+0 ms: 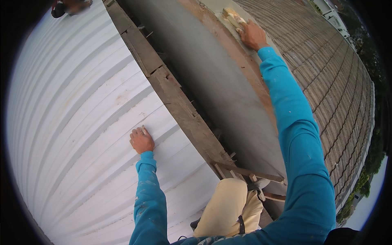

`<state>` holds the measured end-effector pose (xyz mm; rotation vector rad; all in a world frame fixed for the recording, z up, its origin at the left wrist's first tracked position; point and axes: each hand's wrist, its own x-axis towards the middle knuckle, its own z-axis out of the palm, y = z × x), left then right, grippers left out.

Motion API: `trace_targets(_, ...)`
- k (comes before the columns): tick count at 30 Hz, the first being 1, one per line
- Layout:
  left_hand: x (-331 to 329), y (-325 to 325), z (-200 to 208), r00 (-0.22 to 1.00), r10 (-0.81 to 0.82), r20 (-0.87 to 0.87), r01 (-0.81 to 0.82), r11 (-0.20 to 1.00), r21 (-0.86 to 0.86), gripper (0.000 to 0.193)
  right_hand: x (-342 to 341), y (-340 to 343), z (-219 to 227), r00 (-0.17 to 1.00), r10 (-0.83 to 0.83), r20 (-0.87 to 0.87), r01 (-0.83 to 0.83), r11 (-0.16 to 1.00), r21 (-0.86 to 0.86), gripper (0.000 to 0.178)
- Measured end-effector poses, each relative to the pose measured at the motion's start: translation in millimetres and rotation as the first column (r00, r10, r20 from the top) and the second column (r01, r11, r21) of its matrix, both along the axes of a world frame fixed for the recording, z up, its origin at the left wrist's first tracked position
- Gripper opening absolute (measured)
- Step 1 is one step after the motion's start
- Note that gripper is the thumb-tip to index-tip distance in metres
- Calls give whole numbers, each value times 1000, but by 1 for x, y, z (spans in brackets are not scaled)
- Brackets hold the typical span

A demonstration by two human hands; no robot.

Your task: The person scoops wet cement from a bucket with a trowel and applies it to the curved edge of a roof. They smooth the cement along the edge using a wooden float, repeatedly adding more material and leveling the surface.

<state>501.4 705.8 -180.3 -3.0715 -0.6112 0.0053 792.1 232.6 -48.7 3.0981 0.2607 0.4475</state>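
Observation:
My right hand [254, 36] reaches far forward along the top of a wall. Its fingers are closed on a pale yellowish, mortar-smeared hand float [233, 17], which lies against the wet grey mortar strip [216, 5] on the wall's top edge. The wall's grey plastered face [212, 69] drops below, with a brownish band [243, 67] along its upper part. My left hand [142, 140] leans on the white ribbed metal roof sheet [94, 106], fingers stretched out on it and holding nothing.
Rough wooden planks [163, 87] run along the roof sheet's edge, with a dark gap beside the wall. Short wooden pieces [253, 173] cross the gap near my knee [222, 204]. Brown roof tiles [314, 65] slope away at right. Part of another person [61, 8] shows far left.

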Motion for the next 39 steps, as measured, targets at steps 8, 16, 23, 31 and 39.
trace_targets(8, -9, 5, -4, 999, 48, -8, -48, 999, 6, 32, -120, -40, 1, 988, -139, -71, 137, 990, -39, 53)
trace_targets(16, -3, 1, -1, 1000, 21, -23, -21, 1000, -9, 33, -26, -39, -3, 968, -219, -120, 211, 974, -78, 47)
trace_targets(23, -6, 4, 1, 998, 50, -49, -50, 999, -6, 33, -92, -26, 6, 948, -289, -135, 292, 956, -3, 54)
trace_targets(31, -10, 1, 6, 997, 46, -68, -47, 999, -18, 32, -60, -20, -4, 975, -205, -83, 200, 978, -66, 50)
trace_targets(39, 7, -11, 1, 1000, -6, -28, 5, 999, -33, 31, -23, -71, 7, 876, -482, -14, 475, 868, -143, 54)
